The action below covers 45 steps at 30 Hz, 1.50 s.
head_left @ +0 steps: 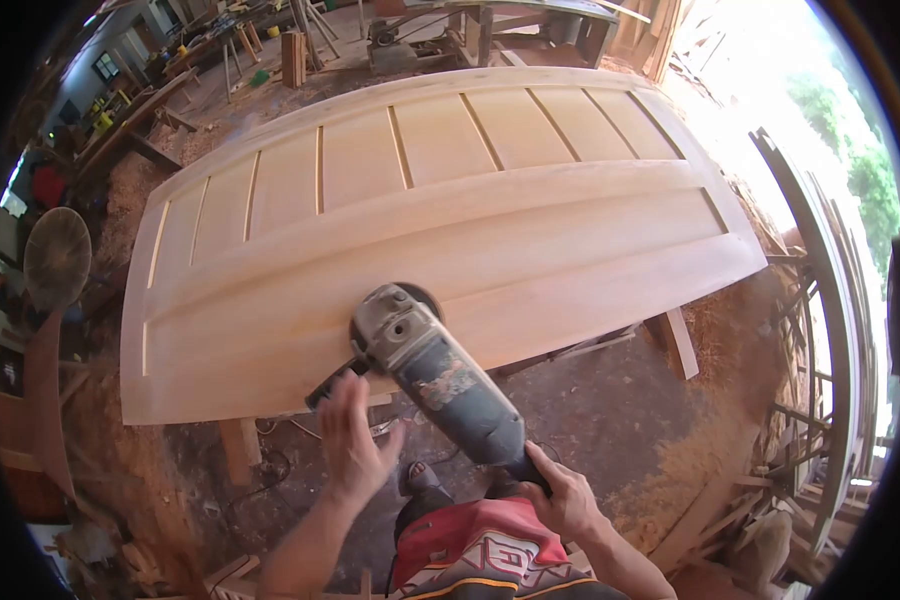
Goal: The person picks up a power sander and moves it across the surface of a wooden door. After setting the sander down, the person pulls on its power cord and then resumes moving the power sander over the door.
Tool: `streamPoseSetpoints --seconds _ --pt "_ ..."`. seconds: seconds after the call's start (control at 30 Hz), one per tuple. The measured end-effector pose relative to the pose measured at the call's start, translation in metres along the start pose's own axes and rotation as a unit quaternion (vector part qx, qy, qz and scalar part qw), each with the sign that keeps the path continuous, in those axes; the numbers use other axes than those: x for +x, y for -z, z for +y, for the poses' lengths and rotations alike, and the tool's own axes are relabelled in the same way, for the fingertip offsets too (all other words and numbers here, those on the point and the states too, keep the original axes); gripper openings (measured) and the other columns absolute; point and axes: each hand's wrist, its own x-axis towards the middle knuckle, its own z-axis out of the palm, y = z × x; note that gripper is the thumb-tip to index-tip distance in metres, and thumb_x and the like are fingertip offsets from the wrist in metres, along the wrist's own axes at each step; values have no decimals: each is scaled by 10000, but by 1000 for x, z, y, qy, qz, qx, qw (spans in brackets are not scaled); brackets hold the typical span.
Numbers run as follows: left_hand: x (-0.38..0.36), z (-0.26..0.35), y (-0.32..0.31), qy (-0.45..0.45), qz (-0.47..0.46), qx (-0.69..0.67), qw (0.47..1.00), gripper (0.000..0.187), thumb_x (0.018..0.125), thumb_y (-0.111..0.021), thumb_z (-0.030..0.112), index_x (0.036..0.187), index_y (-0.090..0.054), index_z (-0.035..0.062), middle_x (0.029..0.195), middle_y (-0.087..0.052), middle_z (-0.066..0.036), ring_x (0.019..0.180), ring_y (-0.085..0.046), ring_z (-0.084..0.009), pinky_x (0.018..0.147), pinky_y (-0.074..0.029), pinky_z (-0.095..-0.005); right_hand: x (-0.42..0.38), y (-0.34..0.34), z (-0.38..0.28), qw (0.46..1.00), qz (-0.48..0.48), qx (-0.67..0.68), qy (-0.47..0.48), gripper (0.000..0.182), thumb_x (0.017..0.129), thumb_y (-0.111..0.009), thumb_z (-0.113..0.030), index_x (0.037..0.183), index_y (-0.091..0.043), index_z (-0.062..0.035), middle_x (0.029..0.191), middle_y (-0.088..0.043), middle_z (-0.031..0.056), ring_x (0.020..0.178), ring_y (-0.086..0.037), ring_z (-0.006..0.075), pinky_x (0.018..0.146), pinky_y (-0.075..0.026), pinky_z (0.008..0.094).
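Note:
An angle grinder with a worn dark body and a dusty metal head rests its disc side over the near part of a pale wooden door panel. My right hand is wrapped round the narrow rear end of the tool. Close by the black side handle, my left hand is raised with its fingers stretched and the thumb apart; its fingertips overlap the handle's lower edge in this view. Narrow grooves divide the far half of the panel into several sections.
Wooden supports hold the panel up. Sawdust and shavings cover parts of the floor. Long boards stand at the right, with a machine table at the back. A round fan-like disc stands at the left.

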Motion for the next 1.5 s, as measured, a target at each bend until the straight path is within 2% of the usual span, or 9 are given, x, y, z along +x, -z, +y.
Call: streamPoseSetpoints --seconds 0.17,0.37,0.57,1.07,1.17,1.23,1.3,1.43,1.5 --pt "-225 -55 -147 286 -191 -180 922 295 973 -611 213 1143 -606 -29 1030 -678 -225 973 -654 -413 871 -516 -446 -24 60 37 995 75 22 -66 626 869 -712 -99 1450 -489 -27 1151 -671 308 1090 -678 433 899 -547 412" --pt "-401 -67 -173 644 -406 -264 592 377 974 -583 353 1164 -643 33 1065 -692 -225 1008 -669 -390 859 -521 -453 -51 128 107 971 133 49 -192 679 865 -666 -95 1504 -443 -54 967 -702 223 880 -723 266 823 -535 337" --pt "-346 -30 -185 694 -323 -356 536 365 975 -597 353 1170 -645 48 1056 -695 -185 971 -673 -353 824 -529 -436 -57 169 165 971 197 5 -132 816 802 -716 -73 1553 -400 -118 912 -646 53 669 -585 104 618 -515 273" --pt "-301 -9 -146 734 -227 -458 448 336 978 -633 351 1184 -650 87 1036 -701 -85 877 -683 -259 735 -549 -391 -51 114 107 982 133 -4 -137 879 739 -789 -62 1533 -411 -75 1121 -712 172 1026 -682 188 920 -508 321" --pt "-223 -46 -89 677 -84 -445 581 331 978 -640 351 1186 -651 94 1032 -702 -65 858 -684 -240 718 -553 -382 -39 87 74 991 93 -6 -97 871 742 -800 -70 1524 -418 -70 1102 -718 186 1050 -698 204 914 -515 321" --pt "-126 -61 -20 322 5 -262 910 441 979 -651 210 1349 -528 5 1139 -661 -167 1002 -660 -275 843 -534 -406 -31 64 52 995 71 9 -74 855 746 -817 -83 1510 -436 -68 1113 -712 217 1067 -710 234 912 -523 326" --pt "-45 -38 33 112 19 -59 992 543 919 -707 258 1359 -514 4 1168 -651 -201 1020 -658 -333 866 -537 -418 -23 44 19 997 44 24 -55 848 750 -827 -91 1505 -442 -65 1116 -710 227 1070 -715 252 905 -528 329" --pt "14 -58 34 -100 17 220 970 598 851 -749 241 1336 -508 -13 1022 -696 -204 987 -683 -354 856 -554 -447 -12 -6 -25 998 -32 -1 -53 752 829 -806 -182 1493 -465 -88 1156 -687 273 1111 -697 350 913 -544 390" --pt "6 -95 26 68 -161 135 975 577 845 -744 225 1310 -508 -20 994 -703 -206 961 -695 -365 827 -564 -463 -9 -30 -32 999 -37 17 1 686 879 -758 -214 1492 -471 -99 1177 -677 278 1116 -679 394 908 -545 407"
